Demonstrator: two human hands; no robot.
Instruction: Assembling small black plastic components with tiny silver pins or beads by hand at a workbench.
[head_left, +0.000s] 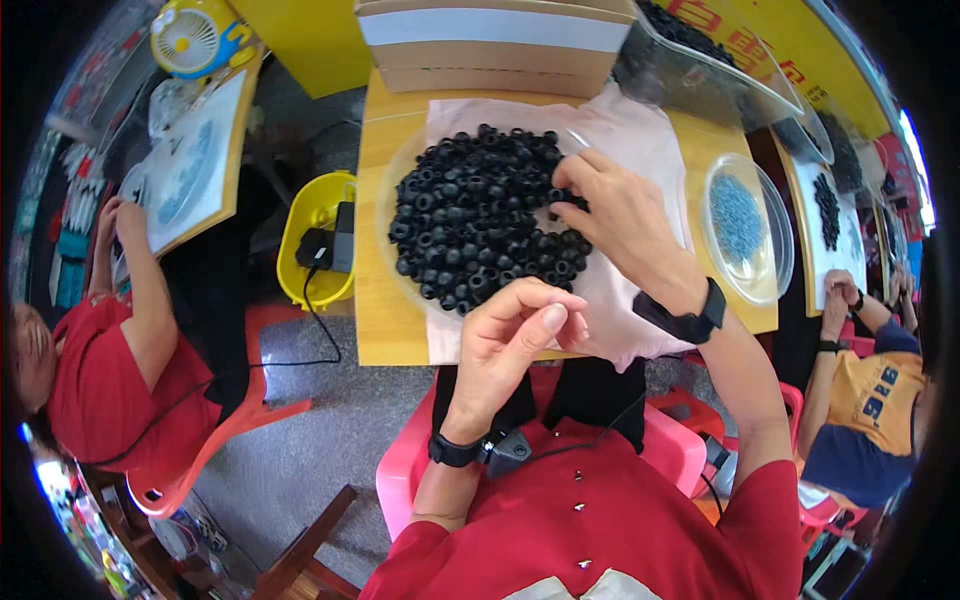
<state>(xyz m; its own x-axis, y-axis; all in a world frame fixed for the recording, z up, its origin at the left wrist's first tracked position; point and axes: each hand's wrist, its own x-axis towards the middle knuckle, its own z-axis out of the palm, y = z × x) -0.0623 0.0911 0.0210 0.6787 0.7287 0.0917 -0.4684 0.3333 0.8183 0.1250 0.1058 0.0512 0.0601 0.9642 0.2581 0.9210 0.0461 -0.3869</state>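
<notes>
A heap of small black hollow round parts [470,210], with holes in them, fills a shallow clear tray [400,270] on the table. At the right side of the heap my right hand [620,210] has its thumb and fingers closed round one of these parts. My left hand [520,325] is over the near edge of the tray, palm turned up and inward. Its fingers are curled in against the thumb, and whatever lies between them is hidden. Both wrists wear black bands, and the left one also has a small dark device [508,452] with a cable.
A pink cloth [655,145] lies under the tray on the wooden table [380,335]. Behind stand a cardboard box [490,65] and a clear bin [690,75]. A round tub [737,215] of blue-grey pieces is right, a yellow basket [330,200] left. Co-workers sit on both sides.
</notes>
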